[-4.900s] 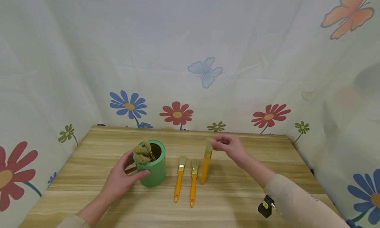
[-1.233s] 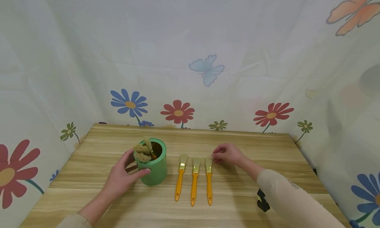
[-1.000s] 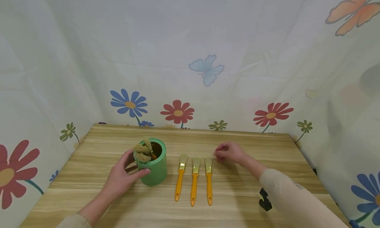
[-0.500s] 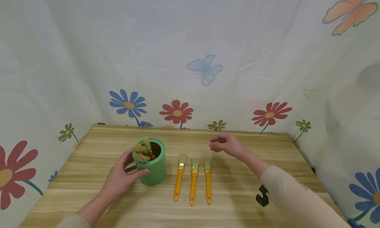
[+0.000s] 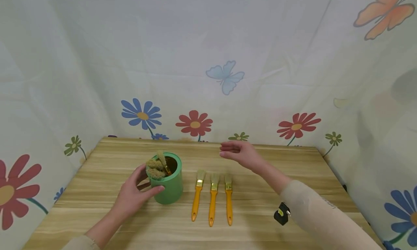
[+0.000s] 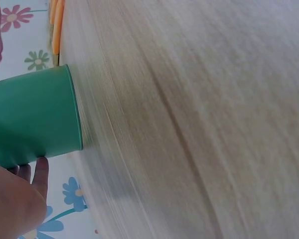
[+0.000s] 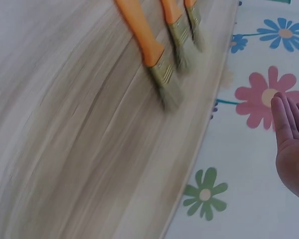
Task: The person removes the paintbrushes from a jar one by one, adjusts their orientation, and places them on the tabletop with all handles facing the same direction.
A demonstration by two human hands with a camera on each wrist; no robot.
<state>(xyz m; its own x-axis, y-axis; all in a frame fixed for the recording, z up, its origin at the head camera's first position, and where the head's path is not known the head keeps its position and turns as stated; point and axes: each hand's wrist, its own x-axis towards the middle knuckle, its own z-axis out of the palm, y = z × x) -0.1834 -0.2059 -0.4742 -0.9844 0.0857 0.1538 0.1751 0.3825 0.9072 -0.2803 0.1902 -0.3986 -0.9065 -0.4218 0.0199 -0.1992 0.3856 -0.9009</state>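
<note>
In the head view my left hand (image 5: 135, 194) grips the side of an upright green can (image 5: 169, 186), thumb across its front. Inside the can a paintbrush (image 5: 163, 159) leans bristles up, beside two tan bristly tufts (image 5: 155, 169) at the rim. My right hand (image 5: 242, 155) hovers above the table with fingers extended, holding nothing. Below it lie three orange-handled paintbrushes in a row, bristles pointing away: the left brush (image 5: 196, 203), the middle brush (image 5: 212, 204) and the right brush (image 5: 229, 203). The left wrist view shows fingertips against the green can (image 6: 37, 112).
The wood-grain table (image 5: 260, 224) ends at a white curtain (image 5: 182, 80) printed with flowers and butterflies. A small black object (image 5: 282, 214) with a yellow patch shows by the right sleeve (image 5: 312, 206).
My right hand has laid the third paintbrush down beside the other two and let go. It then rose and moved left, its fingers straightening. My left hand stays on the can.
</note>
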